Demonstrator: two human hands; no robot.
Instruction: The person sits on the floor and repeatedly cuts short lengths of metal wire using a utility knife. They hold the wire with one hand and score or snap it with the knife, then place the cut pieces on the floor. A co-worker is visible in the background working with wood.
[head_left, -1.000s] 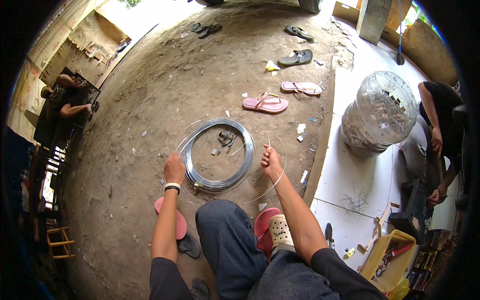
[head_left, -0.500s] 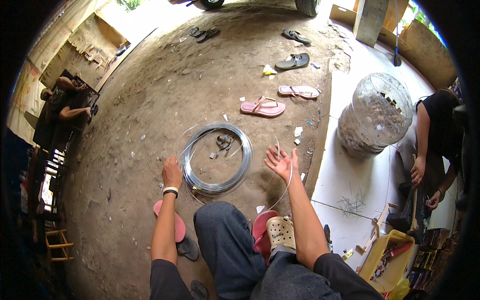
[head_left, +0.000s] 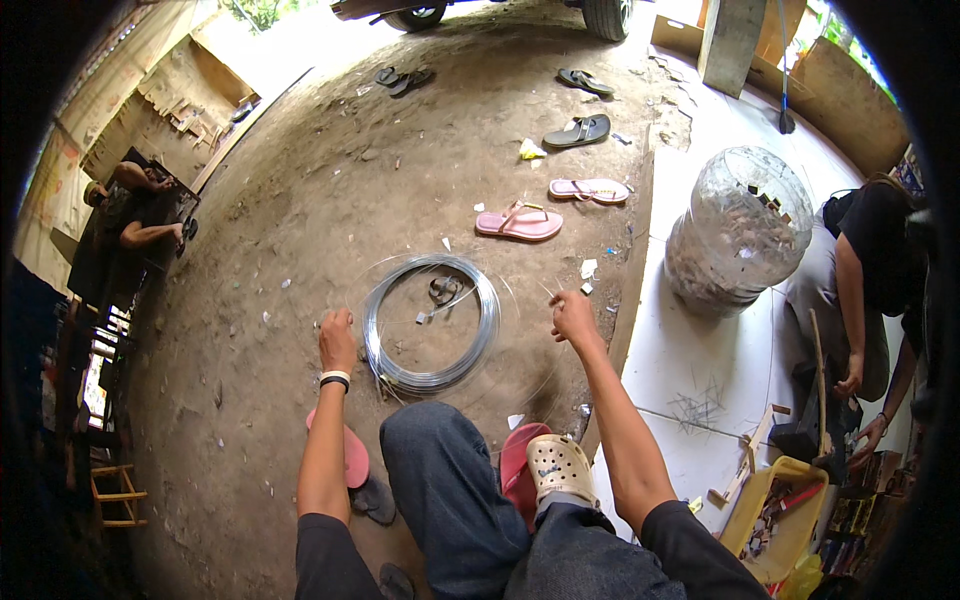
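A coil of shiny metal wire point(head_left: 489, 330) lies on the dirt floor in front of my knees. Inside its ring rest a small dark strap-like piece point(head_left: 446, 290) and a small pale block. To the left of the coil is my left hand point(head_left: 338, 342), its fingers curled; whatever they may hold is hidden. My right hand point(head_left: 574, 318) is right of the coil, closed with the palm down. Thin wire shows at its fingertips and arcs faintly between it and the coil.
Pink sandals point(head_left: 520, 222) and dark slippers point(head_left: 578, 131) lie farther ahead. On the white tiles at right stand a clear plastic container of scraps point(head_left: 735, 240) and a yellow bin point(head_left: 745, 515), near loose wire pieces point(head_left: 697, 408). Another person point(head_left: 870, 270) works at right; someone sits far left point(head_left: 135, 205).
My right hand has turned from open and palm up to closed and palm down, around the wire. My left hand has shifted slightly left, away from the coil.
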